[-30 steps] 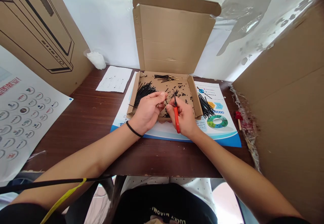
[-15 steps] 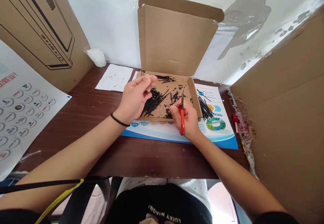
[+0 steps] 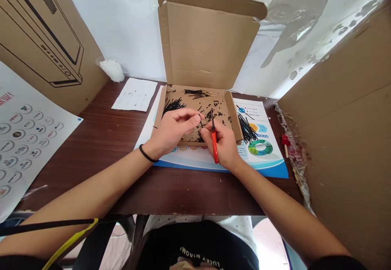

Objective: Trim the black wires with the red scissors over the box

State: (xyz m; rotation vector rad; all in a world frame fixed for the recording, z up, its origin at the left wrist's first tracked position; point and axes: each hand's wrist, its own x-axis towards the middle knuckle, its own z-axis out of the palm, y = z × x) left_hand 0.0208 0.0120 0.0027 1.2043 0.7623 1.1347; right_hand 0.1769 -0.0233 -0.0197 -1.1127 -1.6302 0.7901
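My left hand (image 3: 177, 128) is over the shallow cardboard box (image 3: 232, 117), thumb and fingertips pinching one end of a short black wire (image 3: 201, 122). Its lower end meets the thumb of my right hand (image 3: 224, 143). Wrapped in my right fingers is a red-handled tool (image 3: 215, 147) with a narrow dark tip pointing away from me; whether it is scissors or pliers I cannot tell. A bundle of black wires (image 3: 173, 105) lies in the box, partly behind my left hand. Farther back are black wires with gold-coloured ends (image 3: 198, 93). Small black scraps (image 3: 216, 106) are scattered across the box floor.
The box's raised lid (image 3: 210, 44) leans near the white wall. More black wires (image 3: 248, 129) lie on a printed sheet (image 3: 275, 162) to the right. A white paper (image 3: 134, 94) and a white bundle (image 3: 112, 70) are at the left. Large cardboard (image 3: 342, 119) flanks the right side.
My left hand has come down and right, its fingertips meeting the black wire at my right hand. The red-handled tool stays in my right hand, shifted slightly left. The view has shifted slightly.
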